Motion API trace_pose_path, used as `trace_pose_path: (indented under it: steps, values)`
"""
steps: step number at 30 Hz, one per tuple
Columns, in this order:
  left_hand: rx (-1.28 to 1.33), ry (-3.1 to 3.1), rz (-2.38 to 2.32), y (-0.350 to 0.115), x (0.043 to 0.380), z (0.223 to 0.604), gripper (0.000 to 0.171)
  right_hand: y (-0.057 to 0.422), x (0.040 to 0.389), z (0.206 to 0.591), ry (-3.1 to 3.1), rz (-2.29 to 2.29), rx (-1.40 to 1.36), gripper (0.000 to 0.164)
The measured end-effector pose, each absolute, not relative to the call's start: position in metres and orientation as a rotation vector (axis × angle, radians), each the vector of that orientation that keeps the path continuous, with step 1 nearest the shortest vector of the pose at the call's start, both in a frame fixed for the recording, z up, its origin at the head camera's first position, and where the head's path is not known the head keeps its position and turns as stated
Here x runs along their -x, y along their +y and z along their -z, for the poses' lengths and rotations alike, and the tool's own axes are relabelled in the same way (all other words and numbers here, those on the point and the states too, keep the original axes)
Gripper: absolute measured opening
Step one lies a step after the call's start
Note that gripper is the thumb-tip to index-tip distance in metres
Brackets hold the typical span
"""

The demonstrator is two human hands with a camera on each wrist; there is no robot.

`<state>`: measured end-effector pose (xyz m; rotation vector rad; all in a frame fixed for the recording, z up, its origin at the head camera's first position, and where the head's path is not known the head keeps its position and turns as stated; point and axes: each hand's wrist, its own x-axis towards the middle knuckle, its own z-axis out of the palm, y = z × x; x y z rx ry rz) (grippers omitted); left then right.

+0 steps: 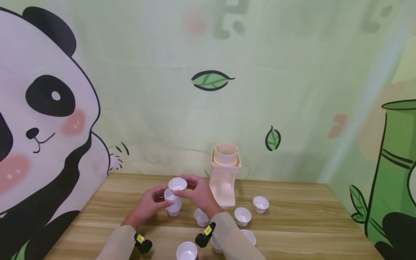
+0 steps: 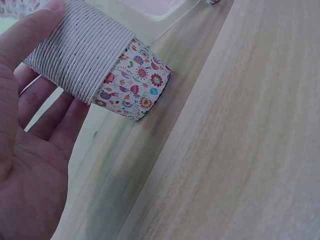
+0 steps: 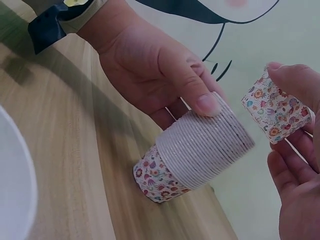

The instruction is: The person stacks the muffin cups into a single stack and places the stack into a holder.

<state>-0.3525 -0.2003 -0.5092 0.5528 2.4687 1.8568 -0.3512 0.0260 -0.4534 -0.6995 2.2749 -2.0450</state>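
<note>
A nested stack of white paper cups [image 1: 174, 206] with a flowered base is gripped by my left hand [image 1: 147, 205], thumb on one side and fingers on the other. In the right wrist view the rims of the stack [image 3: 202, 147] form a thick ribbed band. Whether its bottom touches the table, I cannot tell. My right hand [image 1: 200, 193] pinches one flowered paper cup [image 3: 276, 109] between thumb and fingers. That cup is held apart from the stack, just beyond its open end. Part of the right hand lies outside the right wrist view.
Several single cups stand upright on the wooden table [image 1: 292, 231], among them one cup [image 1: 261, 205] at the right and another cup [image 1: 186, 251] at the front. Behind the hands rises a pale pink stand [image 1: 224, 184] with a round tube on top. A printed backdrop [image 1: 156, 108] closes off the back.
</note>
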Motion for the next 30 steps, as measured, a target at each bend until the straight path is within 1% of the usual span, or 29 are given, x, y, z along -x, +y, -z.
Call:
trace_pose_path:
  steps: [10, 17, 30]
  values:
    - [-0.523, 2.478, -1.861, -0.201, 0.353, 0.509, 0.055, 0.016, 0.352, 0.459, 2.293, 2.057, 0.709, 0.047]
    - [-0.517, 2.471, -1.843, -0.201, 0.352, 0.509, 0.054, 0.013, 0.352, 0.465, 2.318, 2.03, 0.676, 0.05]
    - [-0.541, 2.48, -1.84, -0.201, 0.354, 0.512, 0.054, 0.009, 0.351, 0.464, 2.328, 2.0, 0.689, 0.052]
